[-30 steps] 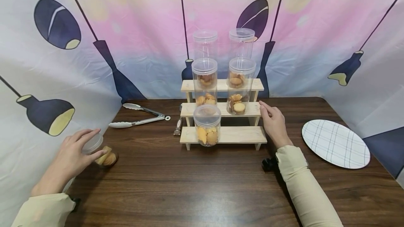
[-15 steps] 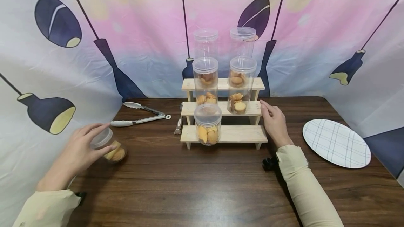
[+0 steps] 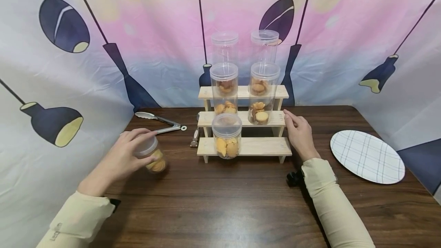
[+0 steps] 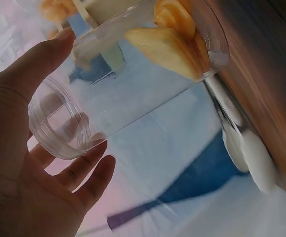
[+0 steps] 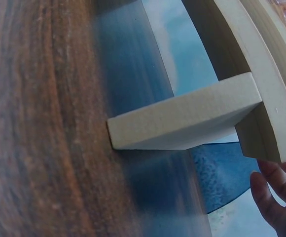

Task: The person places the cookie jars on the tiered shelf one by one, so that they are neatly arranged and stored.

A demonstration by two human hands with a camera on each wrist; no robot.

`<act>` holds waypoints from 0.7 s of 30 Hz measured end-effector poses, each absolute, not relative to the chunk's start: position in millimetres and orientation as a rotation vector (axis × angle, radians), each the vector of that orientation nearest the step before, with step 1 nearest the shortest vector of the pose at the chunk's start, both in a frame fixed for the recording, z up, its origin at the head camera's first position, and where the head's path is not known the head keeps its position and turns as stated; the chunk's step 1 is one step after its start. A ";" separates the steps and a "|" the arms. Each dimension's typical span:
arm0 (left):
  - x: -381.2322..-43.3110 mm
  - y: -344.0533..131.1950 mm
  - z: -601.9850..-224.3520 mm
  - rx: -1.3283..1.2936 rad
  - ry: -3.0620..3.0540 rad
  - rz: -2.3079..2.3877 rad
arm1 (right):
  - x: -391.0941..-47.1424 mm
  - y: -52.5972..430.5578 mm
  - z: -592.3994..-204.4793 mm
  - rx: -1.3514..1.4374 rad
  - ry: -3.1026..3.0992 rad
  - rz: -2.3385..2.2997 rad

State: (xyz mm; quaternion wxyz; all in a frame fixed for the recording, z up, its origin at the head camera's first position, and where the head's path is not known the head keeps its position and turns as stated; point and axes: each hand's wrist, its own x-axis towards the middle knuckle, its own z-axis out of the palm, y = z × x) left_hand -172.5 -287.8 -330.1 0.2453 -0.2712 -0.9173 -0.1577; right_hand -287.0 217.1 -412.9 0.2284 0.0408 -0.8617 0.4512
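My left hand (image 3: 120, 156) holds a clear plastic jar (image 4: 133, 94) by its lidded end, thumb on one side and fingers on the other. Several cookies (image 4: 170, 49) lie at the jar's bottom. The jar is left of a three-step wooden display stand (image 3: 265, 147). At the right end of the stand's middle step, my right hand (image 3: 299, 137) grips the board's edge with its fingertips; the right wrist view cuts off most of that hand. On the lowest step, at its left, stands a short lidded jar (image 3: 227, 137) of yellow cookies.
Behind it, taller lidded jars (image 3: 263, 95) with cookies stand on the upper steps. Tongs (image 3: 169, 128) lie behind my left hand. A small brown-ended utensil (image 3: 194, 139) lies beside the stand. A checked oval plate (image 3: 366, 157) is at the right. Printed cloth (image 3: 165, 49) hangs behind the table.
My left hand has carried the cookie jar rightward from the table's left edge toward the stand, now covering part of the tongs. My right hand keeps its place at the stand.
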 end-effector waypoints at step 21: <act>-182.4 -195.8 -311.0 -1.199 -2.450 -0.435 | -286.5 216.5 -412.3 0.130 -2.364 1.241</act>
